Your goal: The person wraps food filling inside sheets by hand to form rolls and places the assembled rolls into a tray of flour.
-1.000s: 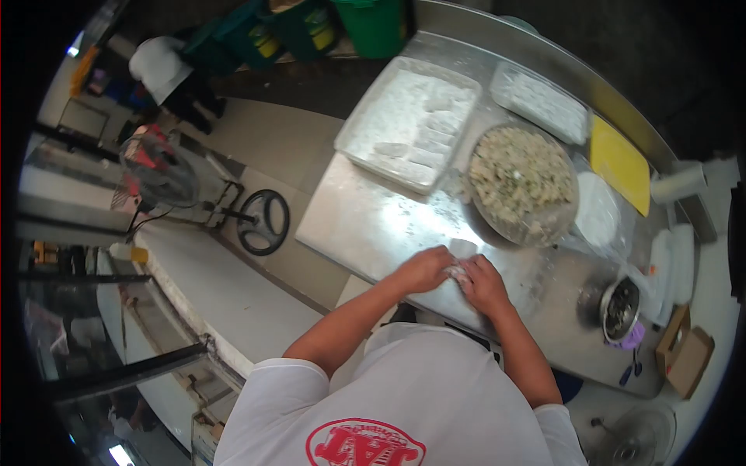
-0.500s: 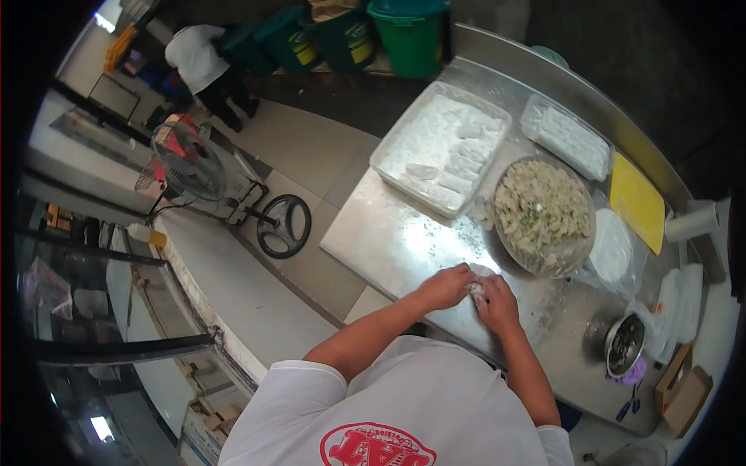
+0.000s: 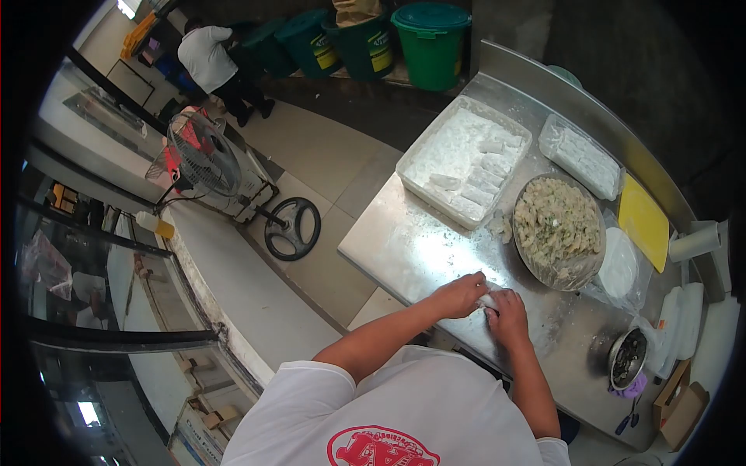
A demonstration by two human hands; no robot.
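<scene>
My left hand [image 3: 464, 293] and my right hand [image 3: 508, 314] are close together over the front edge of the steel table [image 3: 381, 241]. Between their closed fingers is a small whitish piece [image 3: 489, 299], mostly covered by the fingers. A large bowl of chopped pale filling with green bits [image 3: 559, 229] stands just beyond my right hand. Farther back, a white-powdered tray [image 3: 443, 147] holds several pale rolls. Right of the bowl, a round white stack [image 3: 618, 264] lies in clear plastic.
Along the table's back are a smaller covered tray [image 3: 581, 155] and a yellow board [image 3: 643, 225]. A metal bowl with dark contents [image 3: 627, 357] and an open cardboard box [image 3: 682, 404] are at right. A fan [image 3: 203, 154] and a person [image 3: 210, 62] are at upper left.
The view has shifted, so the table and trays sit farther right and lower. The whitish piece now looks more compact between my fingers, both hands still on it.
</scene>
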